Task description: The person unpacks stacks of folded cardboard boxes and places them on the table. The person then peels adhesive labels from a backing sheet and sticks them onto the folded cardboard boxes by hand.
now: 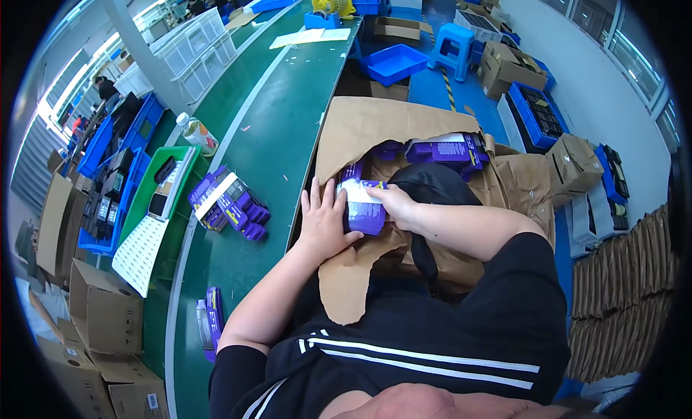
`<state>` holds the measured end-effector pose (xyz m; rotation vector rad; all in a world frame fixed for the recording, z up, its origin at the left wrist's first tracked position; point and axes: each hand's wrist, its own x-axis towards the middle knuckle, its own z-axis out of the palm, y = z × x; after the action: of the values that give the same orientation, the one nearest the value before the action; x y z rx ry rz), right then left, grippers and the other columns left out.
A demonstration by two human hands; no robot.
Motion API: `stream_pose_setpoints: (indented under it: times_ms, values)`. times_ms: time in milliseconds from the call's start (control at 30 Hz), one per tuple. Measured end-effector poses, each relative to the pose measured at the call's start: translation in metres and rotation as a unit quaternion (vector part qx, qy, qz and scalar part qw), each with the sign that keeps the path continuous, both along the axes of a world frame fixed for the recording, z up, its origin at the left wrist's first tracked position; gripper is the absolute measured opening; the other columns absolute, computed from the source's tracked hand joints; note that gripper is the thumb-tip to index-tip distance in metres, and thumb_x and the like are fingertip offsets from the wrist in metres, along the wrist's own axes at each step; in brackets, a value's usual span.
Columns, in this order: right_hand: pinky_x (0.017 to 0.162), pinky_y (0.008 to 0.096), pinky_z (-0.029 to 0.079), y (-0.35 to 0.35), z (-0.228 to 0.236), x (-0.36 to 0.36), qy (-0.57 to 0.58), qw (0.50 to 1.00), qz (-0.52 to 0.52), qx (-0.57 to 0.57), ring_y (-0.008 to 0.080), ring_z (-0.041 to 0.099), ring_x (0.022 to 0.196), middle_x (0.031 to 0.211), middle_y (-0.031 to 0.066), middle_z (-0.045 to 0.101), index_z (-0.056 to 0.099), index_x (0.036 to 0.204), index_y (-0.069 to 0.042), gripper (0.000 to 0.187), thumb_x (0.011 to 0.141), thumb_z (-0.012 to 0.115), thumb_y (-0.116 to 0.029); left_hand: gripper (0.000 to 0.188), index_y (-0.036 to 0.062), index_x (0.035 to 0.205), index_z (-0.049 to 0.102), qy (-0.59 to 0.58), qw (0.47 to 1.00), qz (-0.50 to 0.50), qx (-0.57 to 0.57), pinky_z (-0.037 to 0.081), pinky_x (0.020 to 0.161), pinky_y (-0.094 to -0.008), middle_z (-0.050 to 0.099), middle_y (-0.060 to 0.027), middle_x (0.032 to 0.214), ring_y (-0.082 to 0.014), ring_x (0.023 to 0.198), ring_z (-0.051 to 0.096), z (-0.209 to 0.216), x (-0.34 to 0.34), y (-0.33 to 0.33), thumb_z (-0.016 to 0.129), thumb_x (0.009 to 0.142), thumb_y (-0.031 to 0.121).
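Note:
A bundle of flat purple cartons (365, 218) with a white band sits at the torn opening of a large brown paper wrapping (396, 116). My right hand (396, 205) grips this bundle from its right side, thumb on top near the band. With its fingers spread, my left hand (324, 221) lies flat on the paper's left edge, its thumb close to the bundle. More purple cartons (447, 152) show inside the opening, partly under the paper. A black bag-like item (432, 188) lies beside my right forearm.
On the green table (288, 109), left of me, lie a banded stack of purple cartons (231, 203) and a few loose ones (210, 322). Beyond are a bottle (197, 133) and a green bin (148, 239). Folded brown paper stacks (620, 296) stand on the right.

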<state>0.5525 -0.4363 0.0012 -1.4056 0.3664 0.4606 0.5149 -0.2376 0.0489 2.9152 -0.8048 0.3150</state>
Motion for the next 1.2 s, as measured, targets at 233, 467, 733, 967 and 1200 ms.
stream_pose_setpoints:
  times_ms: [233, 467, 733, 967, 1200]
  values:
    - [0.075, 0.0333, 0.055, 0.005, 0.028, -0.001, 0.014, 0.998, -0.022, 0.059, 0.0256, 0.066, 0.094, 0.114, 0.0209, 0.062, 0.051, 0.127, 0.004, 0.045, 0.093, 0.062, -0.023, 0.105, -0.0072, 0.142, 0.038, 0.042, 0.997, 0.008, -0.062, 0.026, 0.116, -0.0523, 0.028, -0.0326, 0.152, -0.0547, 0.144, 0.017, -0.011, 0.006, 0.003, 0.085, 0.065, 0.046]
    - [0.087, 0.0384, 0.052, -0.042, 0.036, -0.007, 0.009, 0.990, 0.012, 0.138, 0.0268, 0.065, 0.102, 0.114, 0.0211, 0.064, 0.051, 0.128, 0.005, 0.047, 0.089, 0.062, -0.020, 0.110, -0.0075, 0.147, 0.032, 0.057, 0.994, -0.001, -0.098, 0.024, 0.116, -0.0549, 0.025, -0.0341, 0.153, -0.0545, 0.145, 0.014, -0.020, 0.012, 0.014, 0.085, 0.066, 0.046]
    - [0.086, 0.0312, 0.052, -0.095, 0.109, -0.066, -0.047, 0.991, 0.057, 0.112, 0.0265, 0.064, 0.101, 0.122, 0.0235, 0.059, 0.046, 0.134, 0.004, 0.053, 0.087, 0.063, -0.014, 0.104, -0.0064, 0.150, 0.023, 0.203, 0.964, -0.009, -0.175, 0.035, 0.111, -0.0502, 0.029, -0.0338, 0.151, -0.0475, 0.141, 0.030, 0.025, 0.011, 0.013, 0.079, 0.076, 0.040]
    - [0.087, 0.0318, 0.053, -0.041, 0.146, -0.046, -0.261, 0.941, 0.188, 0.108, 0.0288, 0.062, 0.105, 0.128, 0.0252, 0.051, 0.029, 0.147, -0.003, 0.074, 0.085, 0.066, -0.011, 0.100, 0.0049, 0.155, 0.008, 0.303, 0.614, -0.010, -0.729, 0.041, 0.106, -0.0454, 0.038, -0.0275, 0.144, -0.0360, 0.128, 0.047, 0.091, -0.026, -0.011, 0.075, 0.082, 0.016]
    - [0.099, 0.0404, 0.045, -0.009, 0.161, -0.036, -0.403, 0.838, 0.353, -0.104, 0.0338, 0.055, 0.117, 0.131, 0.0241, 0.052, 0.021, 0.153, -0.001, 0.081, 0.089, 0.064, -0.026, 0.102, 0.0027, 0.155, 0.015, 0.191, 0.590, 0.082, -0.780, 0.036, 0.110, -0.0455, 0.038, -0.0253, 0.145, -0.0349, 0.132, 0.043, 0.101, -0.077, 0.071, 0.079, 0.076, 0.011]
